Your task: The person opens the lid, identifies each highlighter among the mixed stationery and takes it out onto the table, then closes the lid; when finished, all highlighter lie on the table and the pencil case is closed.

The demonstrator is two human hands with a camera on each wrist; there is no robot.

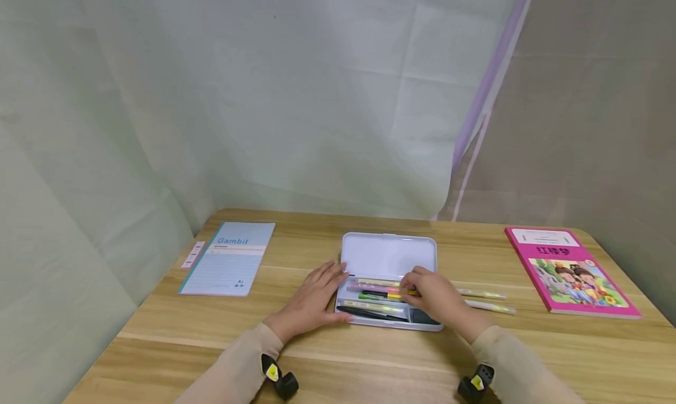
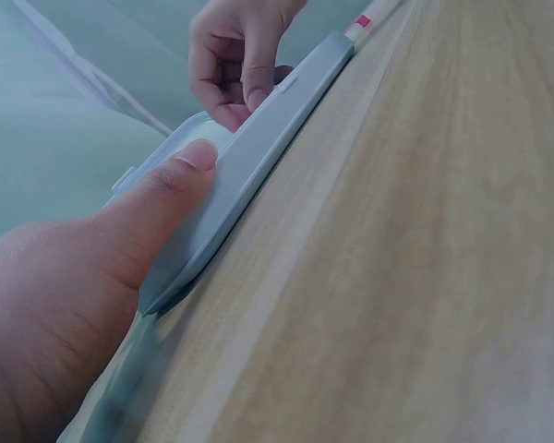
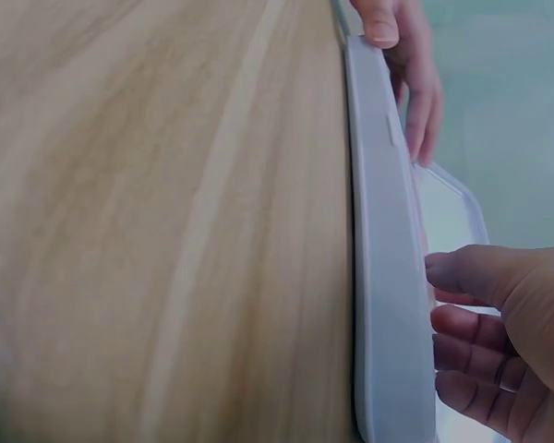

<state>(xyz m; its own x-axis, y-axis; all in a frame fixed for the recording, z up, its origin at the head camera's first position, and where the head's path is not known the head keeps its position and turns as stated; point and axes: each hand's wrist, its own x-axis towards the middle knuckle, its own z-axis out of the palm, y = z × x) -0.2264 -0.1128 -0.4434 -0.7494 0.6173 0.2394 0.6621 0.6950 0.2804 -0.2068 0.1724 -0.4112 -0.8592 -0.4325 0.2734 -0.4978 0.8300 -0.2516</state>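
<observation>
Pencil case [image 1: 389, 255] against spread left hand [image 1: 311, 301], grip of right hand [image 1: 437, 295] unclear, "Gambit" notebook [image 1: 229, 266] leftward

Pencil case [image 2: 240, 166]: white, rect., shallow; lid [image 1: 389, 257] open, tipped back
Main tray: mixed pens, lengthwise, incl. green pen [image 1: 379, 298]
Near slot: black pen [image 1: 372, 314]
R slot: dark item [image 1: 421, 316]
L hand [image 1: 311, 301]: thumb on near rim, fingers along L edge
R hand [image 1: 433, 295]: fingertips curled down to pens, grip unclear
2 pale pens [image 1: 493, 307]: just R of case, approx. parallel
</observation>
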